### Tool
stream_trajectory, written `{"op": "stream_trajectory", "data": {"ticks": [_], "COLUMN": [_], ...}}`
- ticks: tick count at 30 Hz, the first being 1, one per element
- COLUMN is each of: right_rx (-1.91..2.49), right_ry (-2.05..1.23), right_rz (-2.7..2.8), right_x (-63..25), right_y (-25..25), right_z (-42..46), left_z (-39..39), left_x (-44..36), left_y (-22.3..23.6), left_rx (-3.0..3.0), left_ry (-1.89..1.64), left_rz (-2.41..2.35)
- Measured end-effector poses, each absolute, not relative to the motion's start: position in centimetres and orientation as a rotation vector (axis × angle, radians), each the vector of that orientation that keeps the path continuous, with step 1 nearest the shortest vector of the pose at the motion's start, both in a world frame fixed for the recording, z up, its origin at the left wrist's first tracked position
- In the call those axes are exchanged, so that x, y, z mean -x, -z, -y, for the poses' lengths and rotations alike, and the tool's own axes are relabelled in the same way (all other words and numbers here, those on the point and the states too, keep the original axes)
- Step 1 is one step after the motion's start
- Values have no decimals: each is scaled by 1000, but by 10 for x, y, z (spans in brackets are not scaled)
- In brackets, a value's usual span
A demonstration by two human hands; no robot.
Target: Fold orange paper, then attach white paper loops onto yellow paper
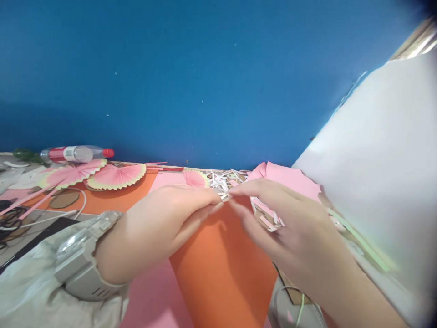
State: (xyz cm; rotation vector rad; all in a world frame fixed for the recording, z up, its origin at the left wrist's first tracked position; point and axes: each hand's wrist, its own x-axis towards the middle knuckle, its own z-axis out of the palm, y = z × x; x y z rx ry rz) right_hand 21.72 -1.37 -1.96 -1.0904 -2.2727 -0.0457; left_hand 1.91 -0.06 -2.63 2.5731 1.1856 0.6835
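Note:
A sheet of orange paper (pixel 221 269) slants up from the bottom of the view, its far end between my two hands. My left hand (pixel 177 214) is closed, thumb and forefinger pressed together on the paper's far edge. From the other side, my right hand (pixel 287 218) is bent in a loose pinch, thumb and forefinger tips at the same edge, close to the left fingertips. Its other fingers are partly hidden. Under the orange sheet lies pink paper (pixel 153 296). A bulky grey watch-like device (pixel 90 259) is on my left wrist.
Pleated pink paper fans (pixel 118 176) with yellow-green scalloped edges lie at the left. Behind them a plastic bottle (pixel 80 154) rests on its side along the blue wall (pixel 205 82). White paper scraps (pixel 221 181) lie beyond my hands, beside cut pink paper (pixel 287 175). Cables (pixel 13 218) tangle far left.

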Motion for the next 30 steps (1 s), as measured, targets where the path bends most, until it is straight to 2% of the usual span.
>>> {"op": "stream_trajectory", "data": {"ticks": [9,18,23,30], "right_rx": [1163,1104,1025,1097], "right_ry": [174,-11,183,389], "right_rz": [2234,2266,2261,2073], "right_x": [-226,-222,-224,-241], "right_y": [20,22,18,5], "right_z": [10,12,16,22], "left_z": [-1,2,4,5], "left_x": [-19,-24,-23,-21], "left_y": [27,27,27,25], "left_rx": [-2583,-2390,-2192,-2010], "left_ry": [-662,-768,-848,-770], "left_rz": [-1240,-1123,-960,-933]}}
